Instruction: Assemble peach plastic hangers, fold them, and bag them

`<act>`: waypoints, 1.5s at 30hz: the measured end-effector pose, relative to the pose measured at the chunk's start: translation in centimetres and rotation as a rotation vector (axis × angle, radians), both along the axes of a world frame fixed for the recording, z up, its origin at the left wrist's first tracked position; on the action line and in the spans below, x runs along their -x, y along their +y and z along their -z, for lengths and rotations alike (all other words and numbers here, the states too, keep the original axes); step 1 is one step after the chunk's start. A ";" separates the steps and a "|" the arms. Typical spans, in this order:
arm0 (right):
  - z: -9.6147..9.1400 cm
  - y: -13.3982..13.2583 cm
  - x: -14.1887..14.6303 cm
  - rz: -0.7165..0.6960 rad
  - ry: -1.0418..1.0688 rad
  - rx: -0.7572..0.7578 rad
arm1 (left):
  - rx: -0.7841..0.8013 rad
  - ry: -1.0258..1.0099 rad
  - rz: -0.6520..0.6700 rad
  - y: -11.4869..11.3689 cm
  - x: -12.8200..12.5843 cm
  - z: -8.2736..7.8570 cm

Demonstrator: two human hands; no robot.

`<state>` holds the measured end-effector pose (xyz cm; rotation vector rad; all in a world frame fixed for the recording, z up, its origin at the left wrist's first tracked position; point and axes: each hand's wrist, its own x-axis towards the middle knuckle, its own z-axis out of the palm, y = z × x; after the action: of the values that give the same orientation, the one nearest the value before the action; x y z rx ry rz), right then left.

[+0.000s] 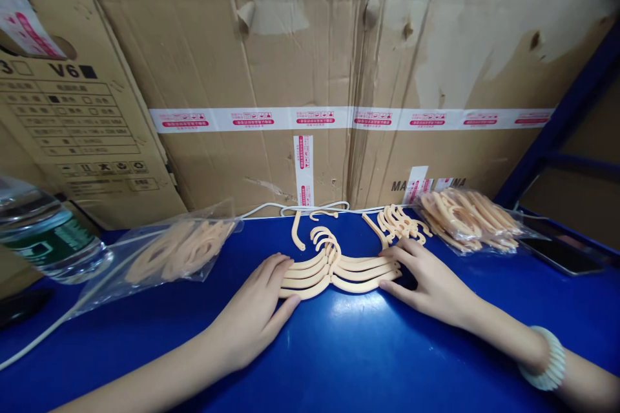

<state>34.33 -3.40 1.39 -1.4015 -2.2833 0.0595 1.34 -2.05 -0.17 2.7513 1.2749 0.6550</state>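
Note:
Several beige clothes hangers (310,285) lie nested in a row on the blue table, their hooks curling toward the back. My left hand (264,306) is closed round their left ends, the thumb along the front hanger and the fingers over the far side. At the right ends, my right hand (426,277) grips the same row between its thumb in front and its fingers behind. A loose hanger arm (298,232) and a loose hook (323,215) lie just behind the row. Another loose arm (374,230) sits beside a pile of hooks (401,221), near my right fingers.
A clear bag of beige parts (186,251) lies at left, near a water bottle (51,232) and a white cable (43,341). Another bagged bundle (469,219) and a dark phone (562,254) lie at right. Tall cardboard (271,168) stands along the back edge.

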 end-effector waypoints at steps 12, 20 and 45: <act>-0.5 -0.8 -0.5 -0.039 -0.019 -0.003 | -0.011 -0.045 0.011 -0.2 0.8 0.9; -0.7 -1.1 -0.5 -0.111 -0.024 -0.027 | -0.012 -0.103 0.034 -0.6 1.0 -0.1; -0.5 -0.9 -0.4 -0.043 0.233 -0.127 | -0.050 -0.295 0.052 -0.2 0.9 -2.0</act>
<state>34.69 -4.28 1.92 -1.2140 -2.0868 0.0847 0.41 -2.24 1.86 2.5882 1.1325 1.0535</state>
